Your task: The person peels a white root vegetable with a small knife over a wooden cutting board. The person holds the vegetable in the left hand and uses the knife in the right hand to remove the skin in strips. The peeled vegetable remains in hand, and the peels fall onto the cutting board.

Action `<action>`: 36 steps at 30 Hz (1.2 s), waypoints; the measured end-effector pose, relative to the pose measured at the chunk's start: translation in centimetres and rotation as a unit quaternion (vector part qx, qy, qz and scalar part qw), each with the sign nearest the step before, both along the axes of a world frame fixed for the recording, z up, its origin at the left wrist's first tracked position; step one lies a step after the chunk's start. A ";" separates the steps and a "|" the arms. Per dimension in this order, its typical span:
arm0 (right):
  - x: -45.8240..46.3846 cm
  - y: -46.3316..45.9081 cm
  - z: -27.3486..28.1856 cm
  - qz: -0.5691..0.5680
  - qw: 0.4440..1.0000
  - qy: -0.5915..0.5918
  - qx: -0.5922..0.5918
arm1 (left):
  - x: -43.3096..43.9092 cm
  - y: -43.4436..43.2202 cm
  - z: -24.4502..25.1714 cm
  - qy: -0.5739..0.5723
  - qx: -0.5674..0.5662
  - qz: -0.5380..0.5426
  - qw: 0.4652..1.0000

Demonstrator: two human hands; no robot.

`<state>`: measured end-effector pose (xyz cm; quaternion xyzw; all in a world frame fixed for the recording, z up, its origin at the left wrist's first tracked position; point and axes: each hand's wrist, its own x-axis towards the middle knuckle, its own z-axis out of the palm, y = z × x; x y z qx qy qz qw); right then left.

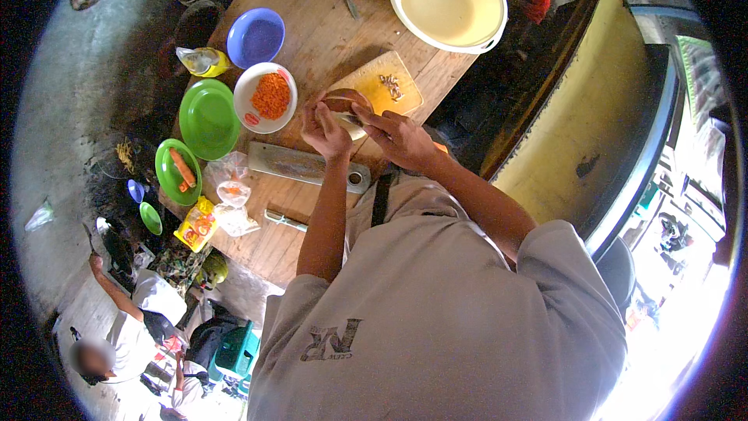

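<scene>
In front of my waist, my left hand (327, 133) grips the near left side of a small round brown bowl (346, 98), which looks tilted. My right hand (404, 139) is at the bowl's right edge, fingers stretched towards it. Something narrow and dark shows by those fingers, too hidden to name. A pale surface lies just below the bowl, between the hands. Behind them, a cutting board (409, 95) carries a small heap of chopped pieces (390, 88), shallot-like. Left of the hands stands a white bowl (245, 83) with grated carrot (271, 96) in it.
On the wooden table (315, 29) are a flat metal grater (292, 161), a peeler (285, 220), a green plate (209, 120), carrots (183, 168) on another plate, a blue bowl (256, 38) and a large white basin (491, 29) of pale liquid. Another person (131, 339) is at lower left.
</scene>
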<state>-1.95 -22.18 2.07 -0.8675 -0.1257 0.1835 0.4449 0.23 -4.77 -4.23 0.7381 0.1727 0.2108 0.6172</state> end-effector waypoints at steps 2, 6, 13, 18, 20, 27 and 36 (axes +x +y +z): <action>0.4 -0.1 0.6 0.015 1.000 0.012 -0.015 | -0.1 0.2 -0.3 0.012 -0.021 0.005 1.000; 0.9 -0.4 1.4 0.031 0.997 0.040 -0.059 | 0.1 0.4 -1.1 0.004 0.042 0.019 0.999; 0.0 0.7 -0.3 -0.016 0.998 0.021 -0.064 | -0.1 -0.5 -1.3 -0.007 0.030 0.040 0.999; -1.1 1.5 -0.2 -0.070 0.996 -0.004 -0.049 | -0.2 -1.0 -0.8 -0.017 0.087 0.032 0.996; -1.5 1.9 -0.1 -0.091 0.995 -0.012 -0.050 | -0.1 -1.0 -0.8 -0.025 0.098 0.042 0.994; -3.0 4.4 -1.2 -0.211 0.975 0.021 0.061 | -0.1 -1.6 -1.6 -0.028 0.138 0.038 0.989; -2.9 1.8 -2.5 -0.394 0.789 0.282 0.378 | -0.3 -1.3 -1.2 -0.006 0.057 0.055 0.997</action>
